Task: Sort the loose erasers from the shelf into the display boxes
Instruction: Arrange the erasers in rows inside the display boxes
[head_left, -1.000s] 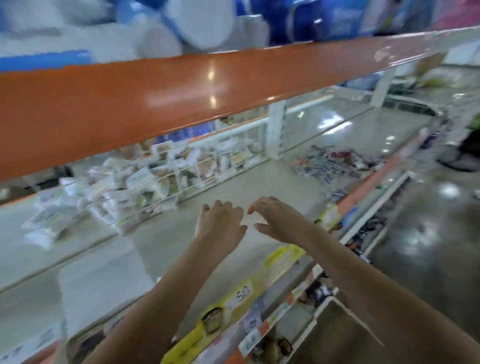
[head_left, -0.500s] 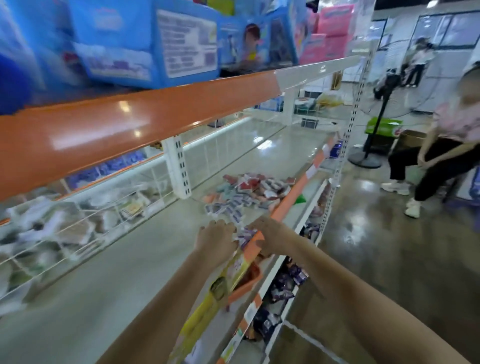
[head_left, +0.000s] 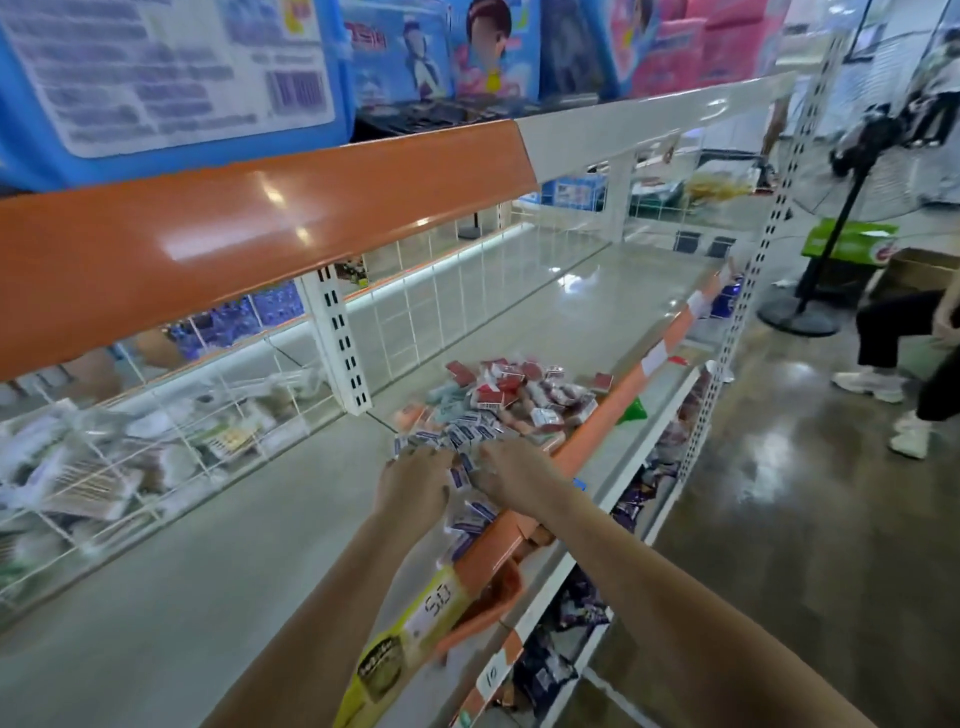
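Erasers (head_left: 493, 405): loose heap on shelf (head_left: 208, 545); near edge touched by left hand (head_left: 415, 478) and right hand (head_left: 511, 475); grip cannot be told.

A loose heap of small wrapped erasers (head_left: 498, 410) lies on the pale grey shelf (head_left: 208, 571), at centre frame against its orange front lip: white-and-blue packets nearest, red-and-white ones farther back, tumbled at all angles and overlapping.
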